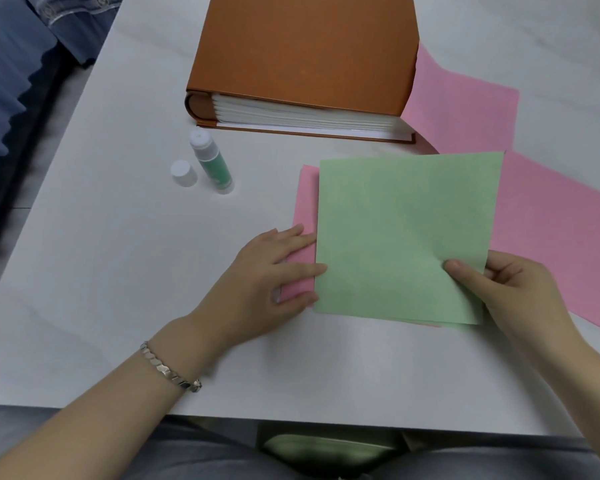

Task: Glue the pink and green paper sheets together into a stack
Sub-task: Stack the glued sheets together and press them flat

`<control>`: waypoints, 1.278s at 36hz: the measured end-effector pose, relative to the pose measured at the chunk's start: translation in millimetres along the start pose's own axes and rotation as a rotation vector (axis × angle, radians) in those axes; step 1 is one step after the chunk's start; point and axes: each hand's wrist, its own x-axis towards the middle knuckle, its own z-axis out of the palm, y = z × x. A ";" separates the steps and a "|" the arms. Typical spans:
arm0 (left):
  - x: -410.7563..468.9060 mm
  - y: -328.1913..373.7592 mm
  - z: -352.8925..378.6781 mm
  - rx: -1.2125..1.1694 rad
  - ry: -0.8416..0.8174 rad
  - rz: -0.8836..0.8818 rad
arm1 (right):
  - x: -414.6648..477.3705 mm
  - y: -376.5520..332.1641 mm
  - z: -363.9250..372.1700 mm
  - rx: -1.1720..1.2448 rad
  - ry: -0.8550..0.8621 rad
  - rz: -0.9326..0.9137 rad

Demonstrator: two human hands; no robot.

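Two hands: our left hand [267, 271] presses straight fingers on the pink sheet [305, 202]; our right hand [513, 289] pinches the green sheet [406, 237] at its near corner.
Sheets: green over pink, offset right, on the table [118, 271].
Risk: pressing before squaring the edges may bond them crooked, we judge.
Hidden: any glue between them.

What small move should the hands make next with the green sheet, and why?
Probably slide the green sheet left to cover the pink sheet: a pink strip shows at its left, under the left hand, and the right hand pinches its right edge.
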 end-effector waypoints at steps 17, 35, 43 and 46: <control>4.4 18.5 4.1 0.141 0.020 -0.037 | -1.0 0.3 2.0 -0.016 -0.009 -0.018; 2.0 24.0 13.1 0.234 0.029 -0.028 | 1.9 -13.1 -32.6 -0.278 -0.236 -0.018; 2.1 25.2 11.3 0.211 0.011 -0.045 | 2.9 -2.0 -34.7 -0.420 -0.176 -0.035; 2.2 26.0 10.8 0.217 0.002 -0.047 | 2.5 -0.1 -34.3 -0.461 -0.151 -0.051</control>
